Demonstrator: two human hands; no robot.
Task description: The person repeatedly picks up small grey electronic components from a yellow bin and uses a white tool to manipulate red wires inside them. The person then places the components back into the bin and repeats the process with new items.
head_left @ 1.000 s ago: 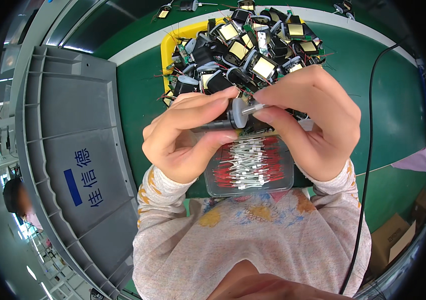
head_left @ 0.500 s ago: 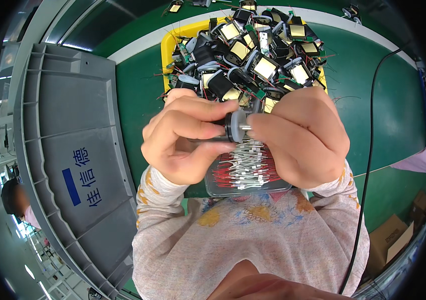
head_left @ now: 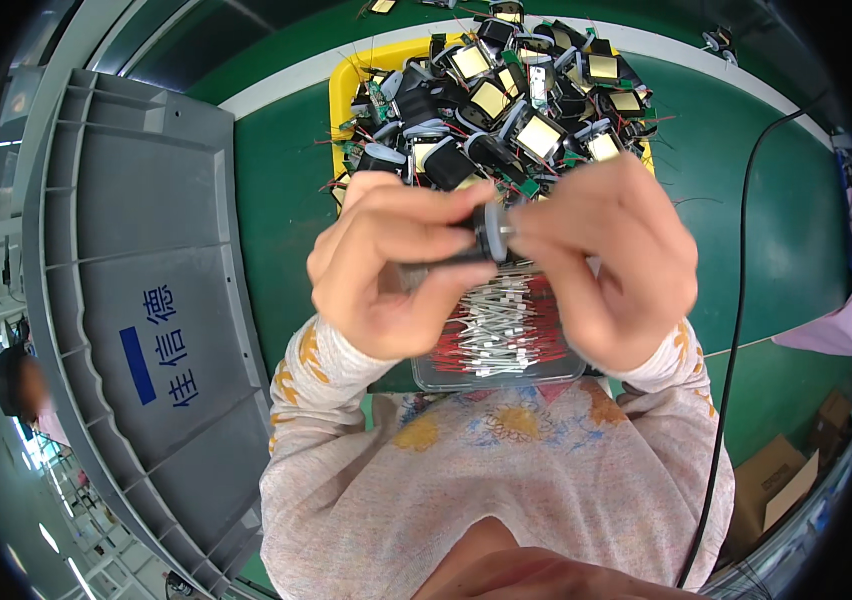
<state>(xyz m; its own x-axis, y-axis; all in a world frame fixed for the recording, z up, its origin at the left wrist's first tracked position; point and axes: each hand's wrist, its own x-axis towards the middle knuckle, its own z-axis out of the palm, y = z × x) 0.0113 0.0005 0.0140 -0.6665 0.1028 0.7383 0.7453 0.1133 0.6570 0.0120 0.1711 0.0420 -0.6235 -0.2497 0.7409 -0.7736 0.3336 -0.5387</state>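
Note:
My left hand (head_left: pixel 386 262) and my right hand (head_left: pixel 606 262) meet above a clear plastic box (head_left: pixel 502 362) that holds several short red and white wires. Both hands pinch one small black and grey cylindrical part (head_left: pixel 491 232) between their fingertips. Just beyond the hands, a yellow tray (head_left: pixel 346 82) is heaped with several black parts with yellow-taped faces and loose wire leads. The part's far side is hidden by my fingers.
A large grey plastic crate lid (head_left: pixel 136 300) with a blue mark lies at the left on the green table mat (head_left: pixel 776 220). A black cable (head_left: pixel 741 300) runs down the right side. Cardboard boxes (head_left: pixel 776 480) sit at the lower right.
Both hands have stayed over the wire box with the small part between them; the fingers have shifted slightly around it and the view has tilted a little.

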